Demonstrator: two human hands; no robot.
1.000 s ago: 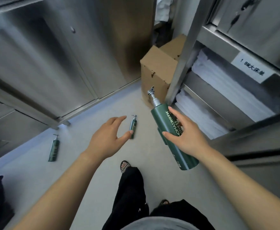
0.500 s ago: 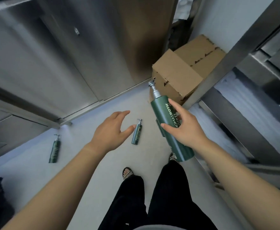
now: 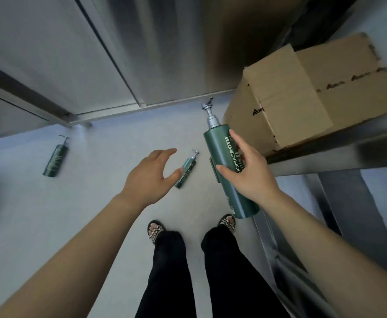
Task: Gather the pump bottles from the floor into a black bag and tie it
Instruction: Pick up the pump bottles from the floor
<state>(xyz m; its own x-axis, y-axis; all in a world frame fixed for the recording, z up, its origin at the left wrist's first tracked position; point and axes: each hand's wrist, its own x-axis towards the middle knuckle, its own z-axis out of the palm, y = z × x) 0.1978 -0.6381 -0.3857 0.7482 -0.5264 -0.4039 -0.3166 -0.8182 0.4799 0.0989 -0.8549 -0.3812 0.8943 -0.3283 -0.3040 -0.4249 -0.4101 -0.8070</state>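
Grip of right hand (image 3: 250,177) stays wrapped round large pump bottle (image 3: 220,148). Grip of left hand (image 3: 149,175) spread, empty, now closer over second bottle (image 3: 186,169) lying on floor (image 3: 96,203) just past its thumb; third bottle (image 3: 56,159) well left. Pickup likely next; bag unseen.

The tall dark green pump bottle (image 3: 216,145) at right looks smooth satin plastic, its silver pump head (image 3: 212,121) glossy. Far brushed-steel cabinet doors (image 3: 50,53) shine dully; the brown cardboard box (image 3: 302,95) is matt.

Steel cabinets (image 3: 50,53), pale floor (image 3: 50,226)
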